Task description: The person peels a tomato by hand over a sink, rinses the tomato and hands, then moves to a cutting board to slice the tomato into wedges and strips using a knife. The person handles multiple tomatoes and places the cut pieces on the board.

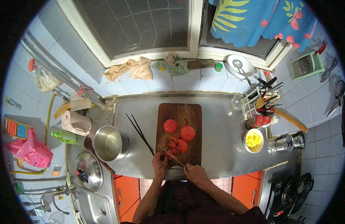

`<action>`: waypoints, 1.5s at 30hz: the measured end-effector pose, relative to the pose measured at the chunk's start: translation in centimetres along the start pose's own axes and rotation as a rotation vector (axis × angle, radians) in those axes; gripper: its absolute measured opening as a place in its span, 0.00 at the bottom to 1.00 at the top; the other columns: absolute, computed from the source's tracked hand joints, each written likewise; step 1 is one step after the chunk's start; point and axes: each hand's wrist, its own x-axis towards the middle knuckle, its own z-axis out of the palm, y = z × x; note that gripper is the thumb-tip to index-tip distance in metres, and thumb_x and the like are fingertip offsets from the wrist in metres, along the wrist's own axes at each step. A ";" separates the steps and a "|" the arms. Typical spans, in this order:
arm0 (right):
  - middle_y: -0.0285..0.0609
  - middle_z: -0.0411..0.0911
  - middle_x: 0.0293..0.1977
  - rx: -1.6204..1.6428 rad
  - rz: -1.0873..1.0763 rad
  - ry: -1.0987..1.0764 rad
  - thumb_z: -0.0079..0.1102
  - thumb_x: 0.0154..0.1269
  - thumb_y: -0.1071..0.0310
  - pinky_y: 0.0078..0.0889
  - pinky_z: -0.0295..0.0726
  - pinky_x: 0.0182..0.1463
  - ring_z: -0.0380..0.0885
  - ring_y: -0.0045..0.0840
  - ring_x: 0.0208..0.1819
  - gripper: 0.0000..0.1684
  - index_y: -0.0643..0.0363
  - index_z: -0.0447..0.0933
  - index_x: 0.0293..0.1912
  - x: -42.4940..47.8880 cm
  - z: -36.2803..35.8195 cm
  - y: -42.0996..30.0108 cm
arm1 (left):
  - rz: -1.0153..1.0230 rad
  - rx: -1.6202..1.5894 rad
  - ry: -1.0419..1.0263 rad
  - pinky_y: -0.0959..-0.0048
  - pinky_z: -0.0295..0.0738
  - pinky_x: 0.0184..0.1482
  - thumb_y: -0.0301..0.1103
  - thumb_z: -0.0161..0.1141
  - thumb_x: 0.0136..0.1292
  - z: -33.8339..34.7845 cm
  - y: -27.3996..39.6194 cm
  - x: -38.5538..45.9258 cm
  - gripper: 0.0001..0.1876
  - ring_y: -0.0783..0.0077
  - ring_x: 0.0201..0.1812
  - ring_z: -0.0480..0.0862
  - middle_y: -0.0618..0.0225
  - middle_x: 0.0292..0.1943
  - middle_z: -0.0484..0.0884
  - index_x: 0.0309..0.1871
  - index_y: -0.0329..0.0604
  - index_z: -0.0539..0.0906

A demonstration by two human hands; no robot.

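My right hand [196,172] is closed around the handle of a kitchen knife [172,156]. Its blade slants up and left across a wooden cutting board [178,109], over cut tomato. At the board's lower left, my left hand [160,165] pinches a red tomato piece [169,157] beside the blade; the fingers partly hide it. Just beyond the knife are thin tomato slices [174,143] and a larger cut tomato piece [183,146]. Farther up the board sit two peeled-looking tomatoes, one at left [170,126] and one at right [187,133].
Black chopsticks [138,133] lie left of the board, near a steel pot [108,142] and a pot lid [89,170]. A bowl of yellow food [253,140] stands right, below red-capped jars [257,121] and a utensil rack [249,105]. A gas stove [284,193] is lower right.
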 end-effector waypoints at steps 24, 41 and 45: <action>0.60 0.82 0.28 0.058 0.041 -0.063 0.53 0.76 0.52 0.55 0.83 0.37 0.84 0.53 0.30 0.23 0.66 0.80 0.47 0.3 -0.5 -0.3 | -0.101 0.138 0.100 0.62 0.80 0.38 0.31 0.71 0.62 0.7 0.2 0.0 0.10 0.58 0.33 0.86 0.55 0.32 0.86 0.36 0.34 0.82; 0.56 0.82 0.26 -0.094 -0.139 0.093 0.57 0.74 0.58 0.53 0.83 0.33 0.84 0.50 0.29 0.15 0.62 0.77 0.43 -0.4 1.2 0.8 | -0.215 0.069 0.034 0.66 0.82 0.43 0.28 0.69 0.63 0.2 1.7 0.9 0.08 0.62 0.37 0.88 0.56 0.35 0.88 0.40 0.33 0.83; 0.56 0.81 0.24 0.057 -0.012 0.039 0.56 0.75 0.57 0.53 0.82 0.33 0.84 0.50 0.28 0.16 0.62 0.79 0.44 -0.8 0.9 0.6 | -0.141 0.007 0.138 0.65 0.83 0.43 0.25 0.67 0.63 -0.7 -0.3 1.1 0.07 0.62 0.37 0.88 0.57 0.35 0.87 0.42 0.34 0.82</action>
